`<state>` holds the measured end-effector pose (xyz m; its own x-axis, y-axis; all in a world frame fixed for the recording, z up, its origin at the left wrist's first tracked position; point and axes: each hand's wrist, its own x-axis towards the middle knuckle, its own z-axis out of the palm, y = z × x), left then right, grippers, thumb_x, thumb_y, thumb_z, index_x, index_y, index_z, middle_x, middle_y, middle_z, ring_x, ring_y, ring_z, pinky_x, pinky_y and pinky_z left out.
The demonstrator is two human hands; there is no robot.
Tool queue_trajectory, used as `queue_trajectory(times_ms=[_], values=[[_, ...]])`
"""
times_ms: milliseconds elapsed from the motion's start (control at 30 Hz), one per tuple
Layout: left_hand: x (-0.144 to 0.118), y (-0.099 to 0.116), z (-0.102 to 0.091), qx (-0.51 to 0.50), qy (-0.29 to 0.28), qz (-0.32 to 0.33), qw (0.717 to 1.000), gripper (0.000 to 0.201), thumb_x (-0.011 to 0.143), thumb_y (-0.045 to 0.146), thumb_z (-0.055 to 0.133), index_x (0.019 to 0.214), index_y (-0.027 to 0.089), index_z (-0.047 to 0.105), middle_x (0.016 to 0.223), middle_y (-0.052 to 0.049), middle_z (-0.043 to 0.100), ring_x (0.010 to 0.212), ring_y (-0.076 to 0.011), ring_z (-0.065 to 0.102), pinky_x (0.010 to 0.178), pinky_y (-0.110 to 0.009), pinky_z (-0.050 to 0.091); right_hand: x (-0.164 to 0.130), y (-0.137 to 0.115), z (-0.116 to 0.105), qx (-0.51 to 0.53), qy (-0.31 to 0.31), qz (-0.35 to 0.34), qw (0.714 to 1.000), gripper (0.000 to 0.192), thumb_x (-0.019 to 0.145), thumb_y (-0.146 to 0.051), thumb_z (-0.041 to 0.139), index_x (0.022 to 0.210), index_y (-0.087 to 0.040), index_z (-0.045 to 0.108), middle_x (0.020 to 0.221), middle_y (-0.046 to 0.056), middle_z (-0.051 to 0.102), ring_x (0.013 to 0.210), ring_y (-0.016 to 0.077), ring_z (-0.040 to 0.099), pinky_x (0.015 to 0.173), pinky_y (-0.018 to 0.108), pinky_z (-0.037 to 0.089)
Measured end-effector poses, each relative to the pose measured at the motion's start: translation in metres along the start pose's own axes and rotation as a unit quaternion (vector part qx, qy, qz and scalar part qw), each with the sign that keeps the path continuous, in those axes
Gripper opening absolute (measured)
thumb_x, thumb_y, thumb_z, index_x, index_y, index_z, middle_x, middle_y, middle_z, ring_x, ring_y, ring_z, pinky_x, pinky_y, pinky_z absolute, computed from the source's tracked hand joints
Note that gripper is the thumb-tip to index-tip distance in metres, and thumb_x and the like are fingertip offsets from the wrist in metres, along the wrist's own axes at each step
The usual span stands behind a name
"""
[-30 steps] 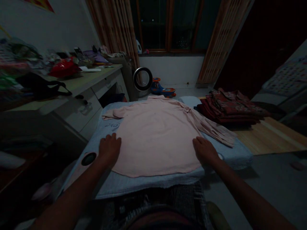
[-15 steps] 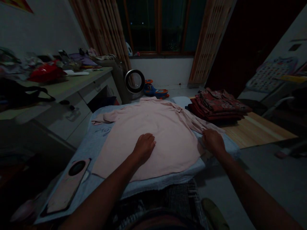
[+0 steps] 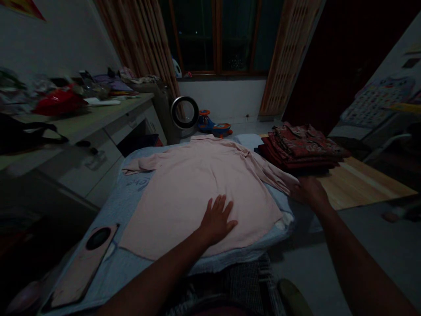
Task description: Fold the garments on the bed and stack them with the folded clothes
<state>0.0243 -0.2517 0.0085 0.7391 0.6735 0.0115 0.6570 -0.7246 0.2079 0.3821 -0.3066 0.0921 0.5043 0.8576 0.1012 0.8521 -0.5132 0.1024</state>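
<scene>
A pale pink shirt lies spread flat, back up, on a light blue cloth that covers the bench, its collar at the far end and its hem at the near edge. The left hand rests palm down on the lower middle of the shirt, fingers spread and flat, gripping nothing. The right hand is at the right edge, at the cuff end of the right sleeve; in the dim light I cannot tell whether its fingers pinch the cuff or only touch it.

The shirt looks thin, light and limp, so it should crease and slide easily over the cloth beneath; it will not hold a shape unless pressed. Good places to take hold appear to be the cuff, the shoulder seam and the hem corners, with a flat palm pinning the body.

The left sleeve lies out to the far left. At the near left, on the blue cloth, lies a phone in a pink case, just beside the hem. To the far right, a stack of folded red patterned clothes sits on a wooden board, near the right sleeve. A cluttered desk runs along the left, well apart, and a ring-shaped fan and a toy car stand on the floor beyond.
</scene>
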Motion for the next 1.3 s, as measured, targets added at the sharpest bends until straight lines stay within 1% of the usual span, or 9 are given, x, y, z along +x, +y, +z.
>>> queue_trajectory(times_ms=[233, 300, 367, 467, 533, 633, 733, 967, 1300], values=[[0.001, 0.026, -0.020, -0.278, -0.098, 0.120, 0.948, 0.065, 0.092, 0.057, 0.048, 0.146, 0.022, 0.043, 0.158, -0.016, 0.031, 0.148, -0.0308, 0.023, 0.119, -0.057, 0.008, -0.013, -0.055, -0.046, 0.171, 0.041, -0.106, 0.979, 0.012, 0.084, -0.024, 0.052, 0.086, -0.017, 0.062, 0.080, 0.007, 0.066, 0.071, 0.0182, 0.060, 0.062, 0.026, 0.033], [0.012, 0.028, -0.032, -0.480, -0.089, 0.070, 0.870, 0.053, 0.092, 0.054, 0.049, 0.138, 0.027, 0.051, 0.149, -0.013, 0.047, 0.138, -0.0277, 0.042, 0.115, -0.052, 0.027, -0.025, -0.086, -0.052, 0.228, 0.065, -0.123, 0.964, 0.013, 0.085, -0.024, 0.051, 0.087, -0.017, 0.062, 0.080, 0.007, 0.066, 0.073, 0.0187, 0.061, 0.063, 0.026, 0.035], [0.025, 0.026, -0.044, -0.671, -0.038, -0.034, 0.739, 0.051, 0.090, 0.055, 0.053, 0.133, 0.028, 0.053, 0.140, -0.011, 0.055, 0.124, -0.0260, 0.055, 0.103, -0.046, 0.043, -0.039, -0.115, -0.054, 0.304, 0.045, -0.187, 0.933, 0.017, 0.087, -0.024, 0.049, 0.090, -0.016, 0.063, 0.083, 0.008, 0.067, 0.073, 0.0179, 0.061, 0.064, 0.025, 0.039], [0.038, 0.015, -0.054, -0.822, 0.004, -0.163, 0.546, 0.061, 0.081, 0.060, 0.062, 0.128, 0.022, 0.054, 0.128, -0.014, 0.061, 0.108, -0.0269, 0.064, 0.087, -0.041, 0.054, -0.056, -0.137, -0.048, 0.427, -0.072, -0.347, 0.832, 0.029, 0.089, -0.030, 0.052, 0.113, -0.018, 0.062, 0.107, 0.008, 0.069, 0.083, 0.0166, 0.064, 0.069, 0.025, 0.046], [0.039, 0.006, -0.054, -0.841, 0.020, -0.222, 0.492, 0.066, 0.076, 0.056, 0.071, 0.128, 0.020, 0.053, 0.122, -0.015, 0.063, 0.100, -0.0262, 0.066, 0.081, -0.039, 0.057, -0.060, -0.135, -0.038, 0.437, -0.086, -0.329, 0.833, 0.032, 0.091, -0.032, 0.052, 0.118, -0.017, 0.061, 0.114, 0.009, 0.068, 0.090, 0.0181, 0.065, 0.075, 0.028, 0.049], [0.032, -0.006, -0.044, -0.809, 0.060, -0.250, 0.529, 0.074, 0.067, 0.034, 0.082, 0.133, 0.026, 0.048, 0.122, -0.011, 0.064, 0.095, -0.0232, 0.067, 0.074, -0.036, 0.059, -0.057, -0.115, -0.019, 0.285, -0.018, -0.196, 0.938, 0.027, 0.091, -0.022, 0.050, 0.112, -0.012, 0.064, 0.113, 0.016, 0.068, 0.100, 0.0241, 0.063, 0.085, 0.034, 0.046], [0.028, -0.012, -0.037, -0.758, 0.043, -0.238, 0.606, 0.064, 0.063, 0.016, 0.075, 0.124, 0.021, 0.057, 0.107, -0.010, 0.070, 0.080, -0.0212, 0.068, 0.063, -0.032, 0.057, -0.057, -0.101, -0.001, 0.102, -0.025, -0.140, 0.985, 0.024, 0.092, -0.016, 0.047, 0.107, -0.010, 0.064, 0.106, 0.018, 0.069, 0.101, 0.0287, 0.061, 0.084, 0.036, 0.044], [0.039, -0.035, -0.063, -0.692, 0.124, -0.242, 0.669, 0.030, 0.061, 0.018, 0.065, 0.090, 0.012, 0.067, 0.071, -0.005, 0.070, 0.058, -0.0167, 0.063, 0.054, -0.025, 0.048, -0.065, -0.103, 0.016, 0.012, -0.043, -0.090, 0.995, 0.022, 0.093, -0.015, 0.044, 0.100, -0.011, 0.064, 0.101, 0.018, 0.068, 0.097, 0.0285, 0.063, 0.077, 0.034, 0.040], [0.049, -0.094, -0.168, -0.700, 0.293, -0.156, 0.632, 0.032, 0.053, 0.020, 0.074, 0.084, 0.014, 0.065, 0.075, 0.000, 0.069, 0.067, -0.0154, 0.065, 0.061, -0.024, 0.053, -0.074, -0.123, -0.035, 0.148, -0.118, -0.164, 0.968, 0.018, 0.090, -0.016, 0.045, 0.101, -0.018, 0.060, 0.100, 0.009, 0.069, 0.088, 0.0192, 0.063, 0.066, 0.028, 0.030]])
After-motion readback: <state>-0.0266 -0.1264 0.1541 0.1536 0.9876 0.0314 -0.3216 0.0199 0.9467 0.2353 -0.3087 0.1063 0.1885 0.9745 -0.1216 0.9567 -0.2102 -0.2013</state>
